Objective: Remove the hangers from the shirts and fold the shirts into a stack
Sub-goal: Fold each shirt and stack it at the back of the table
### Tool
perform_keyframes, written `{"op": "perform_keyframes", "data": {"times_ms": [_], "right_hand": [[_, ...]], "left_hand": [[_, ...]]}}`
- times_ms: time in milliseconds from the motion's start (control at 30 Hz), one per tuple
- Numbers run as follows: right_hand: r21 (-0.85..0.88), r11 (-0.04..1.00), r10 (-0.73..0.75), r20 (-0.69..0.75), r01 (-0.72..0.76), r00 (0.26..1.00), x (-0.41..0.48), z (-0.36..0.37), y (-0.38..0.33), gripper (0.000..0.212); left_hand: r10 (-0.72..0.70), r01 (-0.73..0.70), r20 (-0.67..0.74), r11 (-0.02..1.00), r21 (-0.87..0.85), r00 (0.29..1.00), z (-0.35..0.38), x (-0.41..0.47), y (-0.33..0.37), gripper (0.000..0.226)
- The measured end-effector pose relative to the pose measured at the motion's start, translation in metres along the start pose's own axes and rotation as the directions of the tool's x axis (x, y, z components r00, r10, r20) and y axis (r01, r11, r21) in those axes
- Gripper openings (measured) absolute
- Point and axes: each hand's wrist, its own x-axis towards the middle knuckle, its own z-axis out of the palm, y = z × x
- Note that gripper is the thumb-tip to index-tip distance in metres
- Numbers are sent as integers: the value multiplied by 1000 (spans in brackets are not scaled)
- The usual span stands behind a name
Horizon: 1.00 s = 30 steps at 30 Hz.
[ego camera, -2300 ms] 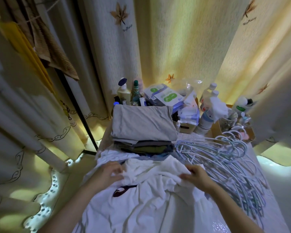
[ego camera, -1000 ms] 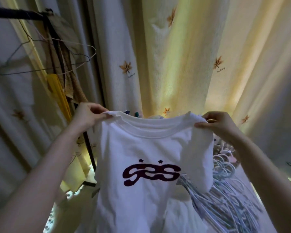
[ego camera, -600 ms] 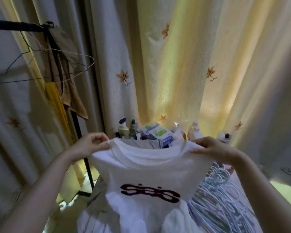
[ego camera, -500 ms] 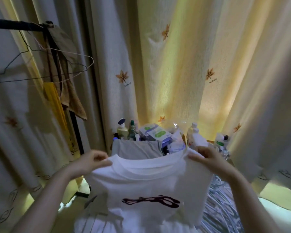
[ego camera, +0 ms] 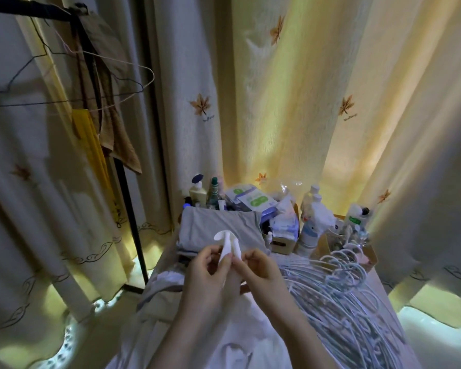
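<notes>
My left hand (ego camera: pixel 206 272) and my right hand (ego camera: pixel 258 269) are pressed together at the middle, both pinching the top of the white shirt (ego camera: pixel 228 247), folded lengthwise with its shoulders brought together. The rest of the white shirt hangs down onto the table below my forearms. Just behind my hands lies the stack of folded shirts (ego camera: pixel 218 225), a grey one on top. A heap of pale blue hangers (ego camera: pixel 338 291) lies on the table to the right.
Bottles, boxes and a small basket (ego camera: pixel 277 217) crowd the table's far end. A black clothes rack (ego camera: pixel 128 209) at left carries wire hangers (ego camera: pixel 72 89), a brown cloth and a yellow one. Curtains surround the table.
I lifted the white shirt off the table, held it up spread by its shoulders, then lowered it. My hands have come together, folding the shirt in half lengthwise.
</notes>
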Motion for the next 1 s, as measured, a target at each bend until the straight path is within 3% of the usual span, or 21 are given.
{"op": "perform_keyframes", "data": {"times_ms": [133,333,467,667,833,1000], "right_hand": [[124,989,78,-21,-74,997,-13,3,5,17],[150,988,40,-13,-37,999,-26,-7,5,20],[152,986,64,29,-68,998,-30,-11,4,19],[220,969,103,48,-111,994,-34,-15,1,13],[321,931,147,97,-171,984,-34,-22,6,25],[104,987,105,145,-121,984,-27,-37,11,21]], "left_hand": [[1,-2,-31,1000,-31,1000,4,-19,-8,4],[97,-103,105,993,54,990,2,-37,-16,3],[136,-147,113,984,98,984,0,-41,-17,21],[199,-209,92,970,120,976,2,-44,-13,6],[140,-158,205,985,73,969,-3,-45,-11,17],[162,-205,257,967,150,953,-8,-43,-13,20]]}}
